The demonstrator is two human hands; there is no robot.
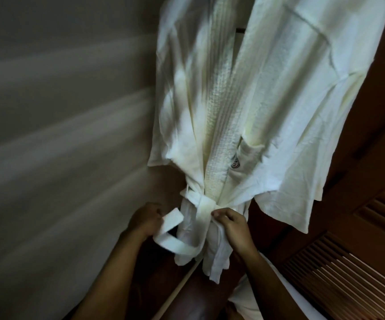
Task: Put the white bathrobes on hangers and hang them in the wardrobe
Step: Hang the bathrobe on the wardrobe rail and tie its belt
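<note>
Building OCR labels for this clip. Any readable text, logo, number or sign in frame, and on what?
No readable text anywhere.
Small dark round embroidered emblem on the chest pocket of the hanging white waffle-weave bathrobe: concentric curved lines, too small and blurred to read any lettering.

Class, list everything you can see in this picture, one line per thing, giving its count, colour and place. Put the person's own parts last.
bathrobe: one, white, hanging upright in the centre; what it hangs from is not visible
belt: one, white, wrapped round the robe's waist, loose end looping out left
emblem: one, dark, on the robe's chest pocket
wall: one, grey, left of the robe, blurred
louvred door: one, brown wood, lower right
left hand: one, holding the belt's loose end
right hand: one, pinching the belt at the robe's waist
</note>
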